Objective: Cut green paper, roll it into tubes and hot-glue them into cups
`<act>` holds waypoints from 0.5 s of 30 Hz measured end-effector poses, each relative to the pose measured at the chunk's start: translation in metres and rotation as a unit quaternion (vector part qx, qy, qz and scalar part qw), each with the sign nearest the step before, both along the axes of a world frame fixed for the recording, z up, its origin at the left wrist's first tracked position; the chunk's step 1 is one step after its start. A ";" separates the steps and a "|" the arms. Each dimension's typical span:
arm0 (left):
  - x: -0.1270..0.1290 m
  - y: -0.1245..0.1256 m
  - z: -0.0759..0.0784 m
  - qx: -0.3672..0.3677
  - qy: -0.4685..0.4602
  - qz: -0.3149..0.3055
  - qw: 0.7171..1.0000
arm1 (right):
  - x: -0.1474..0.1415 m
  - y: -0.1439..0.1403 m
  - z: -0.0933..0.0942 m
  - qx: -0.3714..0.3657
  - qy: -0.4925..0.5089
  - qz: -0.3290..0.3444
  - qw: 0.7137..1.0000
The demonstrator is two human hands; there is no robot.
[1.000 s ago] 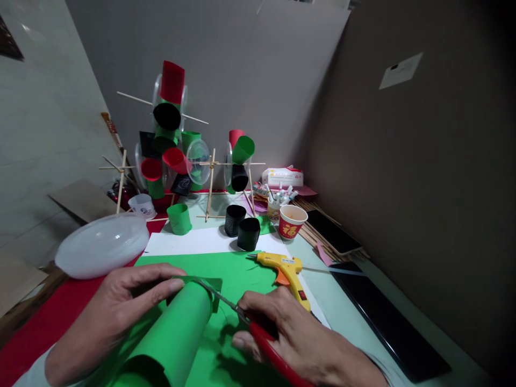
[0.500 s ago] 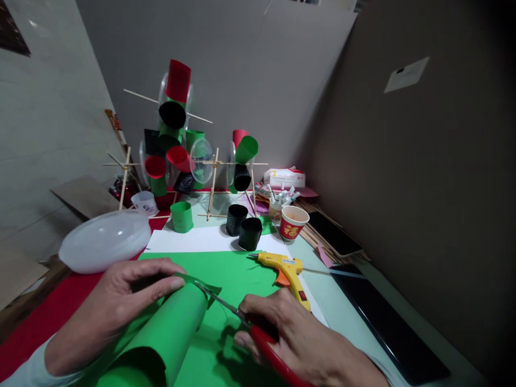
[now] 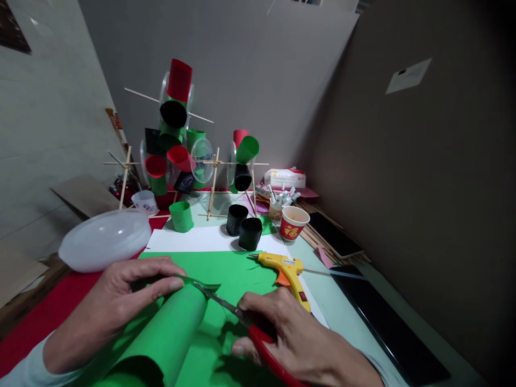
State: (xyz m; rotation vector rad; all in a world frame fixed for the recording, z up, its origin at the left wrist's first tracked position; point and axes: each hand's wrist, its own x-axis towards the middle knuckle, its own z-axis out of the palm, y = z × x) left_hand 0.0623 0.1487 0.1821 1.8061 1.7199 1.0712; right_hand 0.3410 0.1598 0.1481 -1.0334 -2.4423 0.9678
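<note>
My left hand (image 3: 139, 293) pinches the edge of a rolled green paper sheet (image 3: 165, 333) between thumb and fingers. In my right hand (image 3: 282, 333) is a pair of red-handled scissors (image 3: 264, 352), its blades at the paper's far edge beside my left fingertips. A narrow green strip stands out from that edge over the blades. Beneath lies a flat green sheet (image 3: 226, 263) on white paper (image 3: 205, 236). Just beyond my right hand rests a yellow glue gun (image 3: 282, 263) with an orange trigger.
Paper cups in black (image 3: 250, 234) and green (image 3: 181, 216) stand ahead, beside a red-and-white cup (image 3: 294, 223). Behind them rise stick frames (image 3: 213, 185) carrying coloured paper cups and clear discs. A white balloon-like object (image 3: 107, 239) lies left; a black panel (image 3: 387, 322) lies right.
The scissors' handles have opened slightly, with my right thumb moving a little away from the fingers. The cut green strip has shifted slightly at the blades. My left hand stays nearly still.
</note>
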 end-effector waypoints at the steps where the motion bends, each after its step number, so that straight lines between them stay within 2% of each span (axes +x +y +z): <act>1: 0.003 0.001 0.001 0.003 0.008 0.002 1.000 | 0.000 -0.001 0.000 -0.002 -0.003 0.003 1.000; 6: 0.011 0.000 0.005 0.005 0.017 -0.006 1.000 | 0.000 -0.004 0.005 -0.012 -0.025 0.011 1.000; 15: -0.005 -0.003 0.009 -0.016 -0.034 -0.062 0.997 | 0.001 -0.006 0.006 -0.011 -0.024 0.020 0.999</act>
